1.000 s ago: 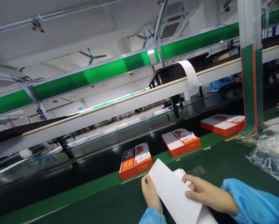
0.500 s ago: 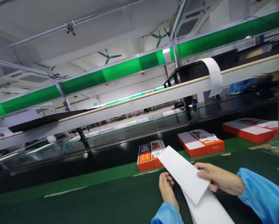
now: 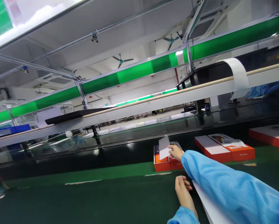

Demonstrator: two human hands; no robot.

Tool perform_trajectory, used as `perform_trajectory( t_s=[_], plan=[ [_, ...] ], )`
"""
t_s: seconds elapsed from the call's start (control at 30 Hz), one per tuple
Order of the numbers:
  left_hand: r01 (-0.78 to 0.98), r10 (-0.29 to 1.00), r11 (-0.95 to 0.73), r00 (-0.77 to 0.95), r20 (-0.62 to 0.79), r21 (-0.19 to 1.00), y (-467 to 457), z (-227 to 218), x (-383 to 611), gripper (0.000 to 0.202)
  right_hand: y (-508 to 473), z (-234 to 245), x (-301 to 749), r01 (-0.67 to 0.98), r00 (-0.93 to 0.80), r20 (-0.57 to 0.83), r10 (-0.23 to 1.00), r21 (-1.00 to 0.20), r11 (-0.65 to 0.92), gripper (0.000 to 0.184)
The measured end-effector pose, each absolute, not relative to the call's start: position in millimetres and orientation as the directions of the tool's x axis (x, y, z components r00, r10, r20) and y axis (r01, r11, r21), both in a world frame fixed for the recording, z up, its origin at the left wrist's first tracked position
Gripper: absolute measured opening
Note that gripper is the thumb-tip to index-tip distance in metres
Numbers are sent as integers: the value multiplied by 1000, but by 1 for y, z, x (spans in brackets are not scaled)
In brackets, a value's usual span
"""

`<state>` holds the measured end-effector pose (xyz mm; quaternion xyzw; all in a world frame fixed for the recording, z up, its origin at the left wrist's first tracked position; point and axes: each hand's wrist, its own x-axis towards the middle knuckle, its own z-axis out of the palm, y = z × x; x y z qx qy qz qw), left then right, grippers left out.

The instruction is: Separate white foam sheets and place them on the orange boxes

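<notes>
My right hand (image 3: 176, 152) reaches forward in a blue sleeve and pinches a white card (image 3: 164, 147) over the nearest orange box pair (image 3: 161, 162) on the green conveyor belt (image 3: 107, 199). My left hand (image 3: 182, 190) rests near the belt's front, fingers loosely curled, touching the edge of a stack of white sheets (image 3: 209, 208) partly hidden under my right arm. I cannot make out anything in the left hand.
Two more orange and white box sets (image 3: 224, 147) (image 3: 270, 135) lie further right on the belt. A white shelf rail (image 3: 139, 109) and a green overhead band (image 3: 134, 71) run above. A black glossy strip (image 3: 83, 155) borders the belt's far side.
My right hand has carried the white card forward from the stack to over the nearest orange box. The view has swung left; my left hand stayed by the sheets.
</notes>
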<state>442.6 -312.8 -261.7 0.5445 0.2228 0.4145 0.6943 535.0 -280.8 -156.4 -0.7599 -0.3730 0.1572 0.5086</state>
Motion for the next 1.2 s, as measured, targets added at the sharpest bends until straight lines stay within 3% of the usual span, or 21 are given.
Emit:
perform_trajectory(
  t_s=[0.07, 0.23, 0.3, 0.4, 0.67, 0.9, 0.97, 1.07, 1.13, 1.2],
  plan=[
    [-309, 798, 28, 580, 165, 951, -313, -260, 442, 82, -274, -159, 534, 572, 650, 204, 732, -766, -295, 28],
    [-237, 757, 6, 636, 151, 971, -320, -250, 435, 68, -287, -163, 517, 862, 502, 388, 773, -292, -414, 24],
    [-244, 753, -12, 636, 169, 970, -322, -248, 435, 60, -292, -167, 513, 901, 433, 345, 833, -179, -394, 23],
    [-236, 750, -25, 638, 174, 971, -322, -247, 436, 58, -292, -172, 517, 921, 388, 210, 897, -114, -372, 22],
    [-303, 714, -29, 661, 232, 953, -320, -251, 435, 58, -302, -170, 533, 930, 355, 48, 934, -124, -347, 42],
    [-316, 794, -3, 576, 194, 949, -318, -235, 428, 66, -392, -158, 529, 942, 331, 270, 904, -152, -300, 29],
    [-351, 827, -55, 509, 240, 935, -315, -220, 425, 67, -429, -173, 531, 928, 362, 402, 841, -244, -282, 33],
    [-396, 840, 1, 499, 214, 918, -323, -194, 420, 71, -477, -214, 540, 872, 442, 639, 630, -471, -133, 24],
    [-404, 781, 74, 592, 199, 912, -342, -183, 416, 74, -496, -243, 547, 808, 549, 655, 519, -575, -130, 19],
    [-425, 696, 27, 657, 288, 905, -368, -184, 413, 73, -504, -263, 551, 754, 630, 601, 493, -624, -203, 19]
  ],
)
